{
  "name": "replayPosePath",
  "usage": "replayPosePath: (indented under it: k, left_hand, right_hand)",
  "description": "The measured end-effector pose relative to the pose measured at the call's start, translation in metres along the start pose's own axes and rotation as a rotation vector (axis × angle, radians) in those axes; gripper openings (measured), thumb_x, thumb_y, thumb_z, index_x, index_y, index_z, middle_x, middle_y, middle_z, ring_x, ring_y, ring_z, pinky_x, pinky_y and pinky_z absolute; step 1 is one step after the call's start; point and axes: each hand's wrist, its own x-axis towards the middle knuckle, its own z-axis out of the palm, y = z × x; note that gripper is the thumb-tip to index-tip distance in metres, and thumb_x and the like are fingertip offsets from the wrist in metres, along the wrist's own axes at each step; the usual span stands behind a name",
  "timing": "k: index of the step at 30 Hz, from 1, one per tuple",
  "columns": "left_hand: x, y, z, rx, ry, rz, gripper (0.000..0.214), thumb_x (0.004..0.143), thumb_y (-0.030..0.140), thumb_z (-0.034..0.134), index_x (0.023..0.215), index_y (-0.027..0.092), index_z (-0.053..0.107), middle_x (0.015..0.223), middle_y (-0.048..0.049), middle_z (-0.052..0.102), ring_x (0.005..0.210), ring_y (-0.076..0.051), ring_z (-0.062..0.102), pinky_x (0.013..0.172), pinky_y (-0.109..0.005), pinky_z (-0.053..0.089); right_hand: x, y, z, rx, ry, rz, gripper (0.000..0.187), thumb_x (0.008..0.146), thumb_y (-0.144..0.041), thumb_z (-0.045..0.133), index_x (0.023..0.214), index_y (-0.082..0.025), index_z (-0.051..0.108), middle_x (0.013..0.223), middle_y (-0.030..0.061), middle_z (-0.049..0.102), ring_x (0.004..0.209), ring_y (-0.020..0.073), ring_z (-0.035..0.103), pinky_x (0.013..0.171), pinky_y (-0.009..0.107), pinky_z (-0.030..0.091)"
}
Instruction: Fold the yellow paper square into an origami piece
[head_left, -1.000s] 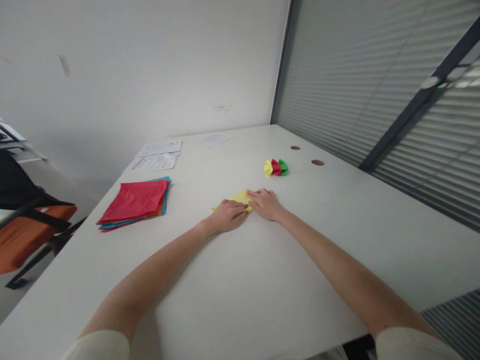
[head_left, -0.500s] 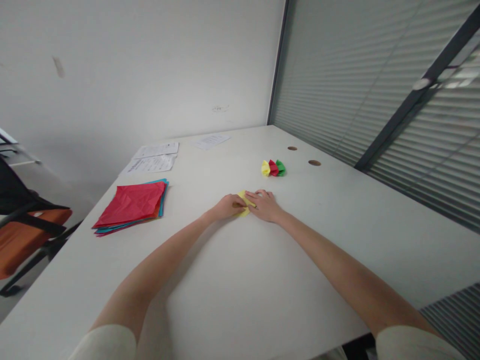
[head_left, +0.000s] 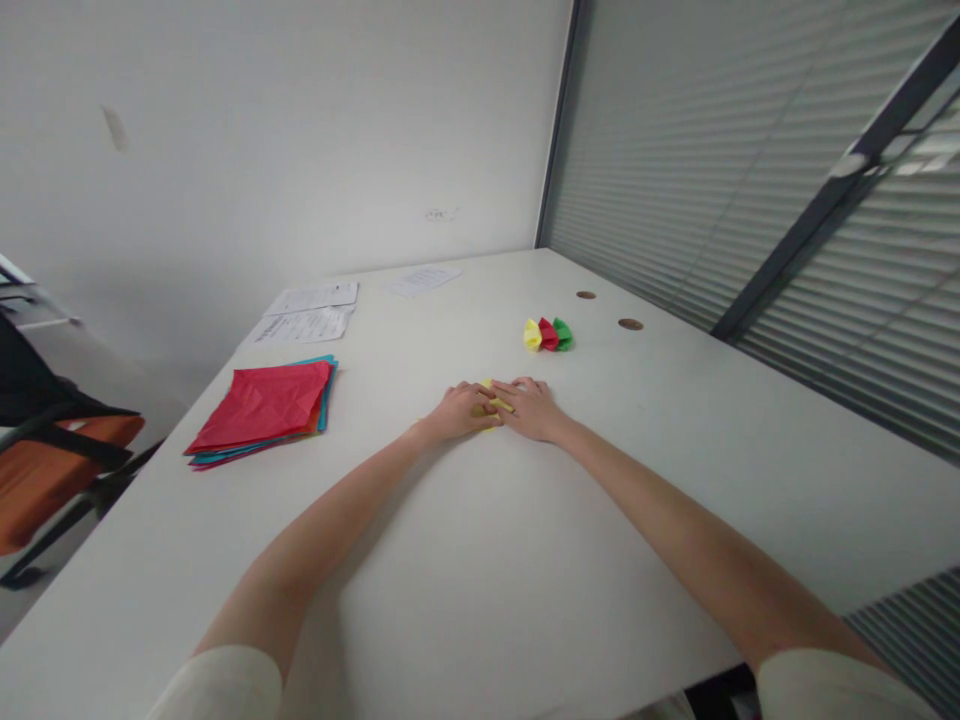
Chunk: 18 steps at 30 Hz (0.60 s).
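Note:
A small piece of yellow paper [head_left: 502,404] lies on the white table, mostly covered by both hands. My left hand [head_left: 456,412] bends over its left side, with the thumb and fingers closed on it. My right hand [head_left: 534,412] rests on the right side of the same paper, fingers spread and pressing down. The fingertips of the two hands nearly meet. Folds in the paper are hidden under the fingers. Behind my right hand sit pleated paper pieces, one yellow [head_left: 532,335], one red [head_left: 548,335] and one green [head_left: 562,335], side by side.
At the left lies a stack of coloured paper sheets [head_left: 262,405], red on top. Printed sheets [head_left: 304,325] lie near the back left edge, another printed page [head_left: 424,281] by the wall. Two holes pierce the table at right. An orange chair [head_left: 67,480] stands left.
My left hand has shifted slightly right and its fingers now reach over the yellow paper, covering more of it. My right hand stays almost in place.

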Motion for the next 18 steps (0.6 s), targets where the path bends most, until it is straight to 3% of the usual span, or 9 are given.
replayPosePath:
  k: [4,7,18]
  left_hand:
    - [0.003,0.002,-0.002,0.042,-0.028,-0.034,0.036,0.08,0.051,0.065,0.104,0.025,0.067,0.11,-0.0042,0.066,0.107,-0.024,0.056,0.096,-0.04,0.041]
    - [0.007,0.0,-0.003,0.077,-0.086,-0.028,0.047,0.078,0.053,0.066,0.117,0.027,0.063,0.118,-0.0055,0.062,0.11,-0.026,0.053,0.096,-0.042,0.039]
    - [0.01,-0.007,-0.006,0.161,-0.138,0.08,0.045,0.082,0.058,0.059,0.115,0.029,0.066,0.125,-0.0071,0.055,0.115,-0.027,0.05,0.099,-0.044,0.036]
  right_hand:
    - [0.004,0.006,-0.008,0.025,-0.051,-0.007,0.049,0.091,-0.049,0.04,0.136,-0.033,0.051,0.148,-0.0035,0.045,0.122,0.0357,0.041,0.098,0.054,0.033]
    - [0.009,0.009,-0.016,0.038,-0.093,-0.044,0.049,0.089,-0.052,0.045,0.132,-0.032,0.056,0.146,-0.0028,0.048,0.123,0.0371,0.039,0.1,0.055,0.031]
    - [0.015,0.012,-0.013,0.078,-0.082,-0.014,0.043,0.094,-0.042,0.037,0.129,-0.033,0.06,0.142,0.0013,0.052,0.122,0.0348,0.041,0.099,0.056,0.033]
